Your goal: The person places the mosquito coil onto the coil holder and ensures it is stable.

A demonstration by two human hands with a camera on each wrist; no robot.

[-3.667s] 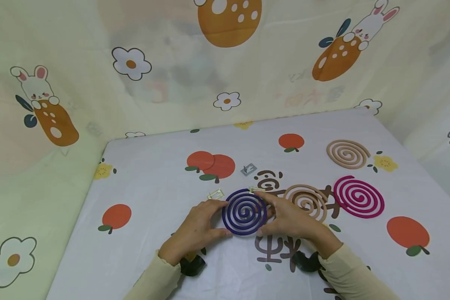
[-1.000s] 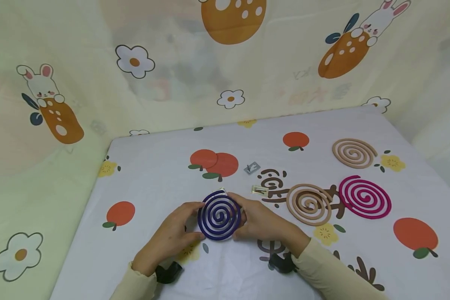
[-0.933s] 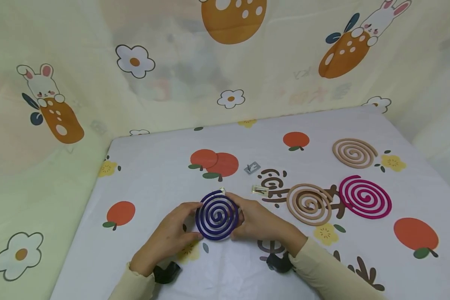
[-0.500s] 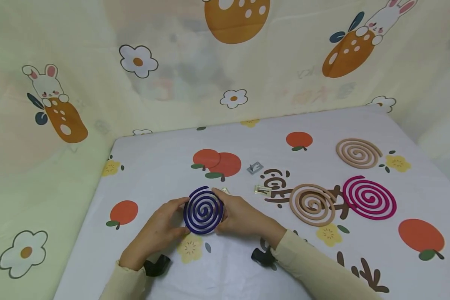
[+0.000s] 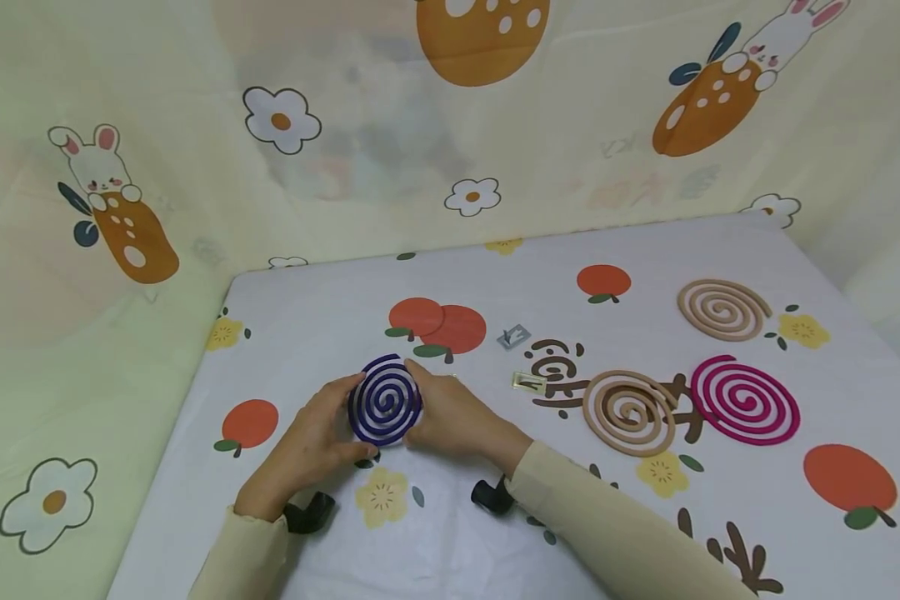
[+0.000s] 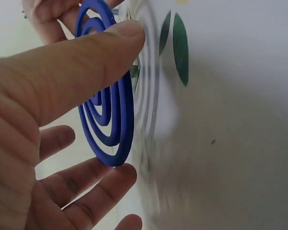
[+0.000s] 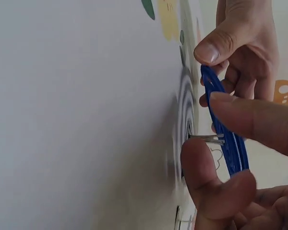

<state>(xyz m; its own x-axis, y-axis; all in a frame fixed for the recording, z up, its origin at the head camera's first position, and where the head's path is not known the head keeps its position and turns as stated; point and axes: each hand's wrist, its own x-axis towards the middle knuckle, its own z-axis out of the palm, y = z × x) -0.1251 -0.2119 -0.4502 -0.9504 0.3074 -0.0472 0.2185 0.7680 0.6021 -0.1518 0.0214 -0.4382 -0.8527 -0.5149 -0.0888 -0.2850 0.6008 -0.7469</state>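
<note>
A dark blue mosquito coil [image 5: 386, 405] lies between both hands, just above the tabletop. On its left edge my left hand [image 5: 309, 433] holds it, with thumb and fingertips at the rim. My right hand [image 5: 450, 412] pinches the opposite edge. Seen from the left wrist, the blue spiral stands edge-on behind my thumb, with its shadow on the cloth. In the right wrist view a thin metal prong [image 7: 209, 139] rises from the table to the coil's underside, beside my right fingers. The prong's base is mostly hidden by those fingers.
To the right lie a tan coil [image 5: 630, 413], a magenta coil [image 5: 746, 401] and another tan coil [image 5: 723, 310]. A gold metal coil stand [image 5: 528, 382] and a silver one [image 5: 513, 337] sit flat behind my right hand. The cloth carries printed fruit and flowers.
Both hands have carried the blue coil left and a little away from me. A gold stand seen beside it earlier is now behind my right hand. The other coils keep their places.
</note>
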